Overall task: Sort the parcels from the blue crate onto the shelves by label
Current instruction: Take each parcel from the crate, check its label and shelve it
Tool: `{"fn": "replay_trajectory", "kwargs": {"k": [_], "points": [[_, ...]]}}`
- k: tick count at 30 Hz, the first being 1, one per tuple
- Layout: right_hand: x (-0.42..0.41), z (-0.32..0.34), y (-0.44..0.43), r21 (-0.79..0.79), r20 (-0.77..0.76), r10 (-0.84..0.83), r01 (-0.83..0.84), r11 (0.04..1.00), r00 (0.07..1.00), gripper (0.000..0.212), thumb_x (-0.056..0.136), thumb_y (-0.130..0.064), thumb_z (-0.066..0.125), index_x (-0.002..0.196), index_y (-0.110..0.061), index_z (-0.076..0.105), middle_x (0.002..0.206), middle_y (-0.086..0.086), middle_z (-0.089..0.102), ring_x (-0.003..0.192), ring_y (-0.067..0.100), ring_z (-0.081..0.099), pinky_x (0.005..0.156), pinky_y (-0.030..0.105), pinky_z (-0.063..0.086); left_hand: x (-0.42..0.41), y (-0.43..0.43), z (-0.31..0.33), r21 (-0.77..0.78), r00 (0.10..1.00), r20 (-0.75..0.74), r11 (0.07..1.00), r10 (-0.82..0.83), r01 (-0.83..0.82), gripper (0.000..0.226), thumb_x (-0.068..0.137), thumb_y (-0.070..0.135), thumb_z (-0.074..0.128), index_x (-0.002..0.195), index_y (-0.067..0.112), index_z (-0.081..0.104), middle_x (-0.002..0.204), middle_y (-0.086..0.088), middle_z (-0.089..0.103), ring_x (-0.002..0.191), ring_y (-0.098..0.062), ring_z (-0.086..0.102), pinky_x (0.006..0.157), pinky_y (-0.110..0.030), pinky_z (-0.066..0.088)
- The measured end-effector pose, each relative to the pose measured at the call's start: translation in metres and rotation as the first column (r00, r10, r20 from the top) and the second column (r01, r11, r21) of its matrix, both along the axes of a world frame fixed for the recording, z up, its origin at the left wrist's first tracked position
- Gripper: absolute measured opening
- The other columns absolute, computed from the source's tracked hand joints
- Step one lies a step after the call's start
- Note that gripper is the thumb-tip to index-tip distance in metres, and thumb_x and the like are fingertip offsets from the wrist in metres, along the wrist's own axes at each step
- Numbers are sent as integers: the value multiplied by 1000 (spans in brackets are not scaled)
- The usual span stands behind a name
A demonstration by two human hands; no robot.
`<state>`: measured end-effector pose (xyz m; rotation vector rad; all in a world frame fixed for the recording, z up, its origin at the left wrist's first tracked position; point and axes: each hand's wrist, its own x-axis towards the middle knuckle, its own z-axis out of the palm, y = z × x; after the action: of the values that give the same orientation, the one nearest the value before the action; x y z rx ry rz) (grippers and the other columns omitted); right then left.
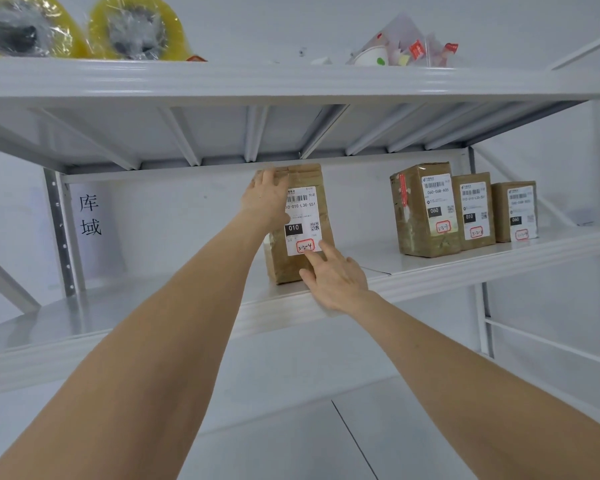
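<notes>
Two hands are meeting on one brown parcel (286, 265), which is standing at the centre of the frame on the middle shelf (153, 306), close to its front edge. The parcel is resting on its short end, so its long axis is running nearly vertically and its top is reaching almost to the underside of the upper shelf (291, 81). Its labelled face is pointing out toward the camera. The print is reading upright, with "010" in a black block and a red-framed handwritten mark at the label's foot.

The left hand (265, 199) is pressing against the parcel's upper left corner, fingers held together and lying nearly straight, tips reaching the top edge. The right hand (333, 278) is lying below it with fingers loosely spread. Its forefinger is stretching out and touching the lower edge of the label beside the red mark.

Three more parcels (426, 209) (473, 209) (515, 211) are standing side by side at the right of the frame on the same shelf, well apart from the first, labels also facing outward. At the left, a paper sign (90, 214) is hanging on the wall behind the shelf. On the upper shelf, two yellow tape rolls (25, 26) (139, 27) are sitting at upper left and a clear bag (402, 46) of small items at upper right.
</notes>
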<state>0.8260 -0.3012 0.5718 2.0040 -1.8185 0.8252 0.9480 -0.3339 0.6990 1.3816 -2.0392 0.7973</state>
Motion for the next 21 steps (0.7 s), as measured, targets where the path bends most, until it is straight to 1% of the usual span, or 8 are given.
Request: {"fn": "replay_trajectory", "kwargs": {"k": [2, 4, 5, 7, 10, 12, 17, 21], "points": [[-3, -2, 10, -62, 13, -39, 39, 997, 999, 49, 100, -42, 34, 146, -25, 32, 151, 5, 26, 135, 25, 34, 108, 44, 30, -6, 11, -9, 16, 1000, 6, 1000, -19, 19, 65, 86, 18, 63, 144, 16, 32, 149, -9, 21, 131, -29, 36, 94, -36, 42], [-9, -5, 21, -80, 38, -91, 94, 992, 995, 48, 100, -41, 36, 144, -23, 34, 150, 7, 27, 132, 27, 38, 105, 42, 33, -17, 24, -21, 39, 999, 15, 998, -47, 46, 58, 89, 16, 59, 142, 14, 35, 148, -9, 23, 125, -30, 43, 82, -36, 44], [-14, -8, 28, -76, 49, -119, 123, 990, 992, 47, 100, -40, 36, 144, -23, 34, 151, 8, 26, 132, 28, 37, 105, 41, 33, -24, 30, -28, 52, 998, 23, 997, -65, 64, 56, 90, 16, 57, 141, 14, 35, 147, -9, 23, 122, -30, 45, 80, -36, 44], [-28, -15, 42, -68, 60, -167, 171, 983, 984, 47, 101, -38, 35, 144, -22, 35, 152, 8, 25, 133, 28, 34, 105, 40, 32, -43, 43, -43, 71, 992, 22, 990, -122, 120, 55, 91, 14, 54, 142, 15, 34, 148, -8, 24, 123, -29, 45, 81, -38, 45], [-59, -29, 67, -41, 76, -233, 236, 971, 970, 46, 101, -36, 35, 145, -22, 34, 154, 8, 22, 137, 27, 29, 106, 40, 31, -80, 62, -65, 96, 974, 21, 970, -226, 223, 56, 90, 11, 53, 143, 15, 34, 149, -7, 24, 129, -27, 39, 92, -39, 44], [-87, -43, 88, -17, 87, -282, 284, 959, 955, 47, 101, -36, 35, 146, -21, 34, 154, 8, 23, 137, 27, 29, 106, 40, 31, -110, 75, -84, 139, 960, 25, 952, -278, 272, 55, 91, 11, 53, 142, 14, 35, 148, -7, 25, 131, -27, 37, 97, -40, 42], [-177, -94, 157, 72, 102, -406, 400, 914, 908, 47, 100, -35, 40, 144, -19, 36, 150, 9, 26, 133, 29, 33, 102, 39, 35, -210, 121, -151, 282, 919, 20, 885, -393, 372, 53, 90, 13, 53, 141, 15, 36, 146, -7, 27, 129, -27, 39, 94, -40, 44], [-261, -143, 227, 170, 108, -487, 467, 868, 867, 47, 98, -31, 45, 143, -19, 36, 148, 9, 27, 131, 29, 34, 100, 38, 37, -302, 179, -212, 420, 875, -6, 793, -484, 442, 54, 91, 15, 52, 142, 16, 35, 147, -5, 26, 133, -23, 34, 98, -39, 42]]}}
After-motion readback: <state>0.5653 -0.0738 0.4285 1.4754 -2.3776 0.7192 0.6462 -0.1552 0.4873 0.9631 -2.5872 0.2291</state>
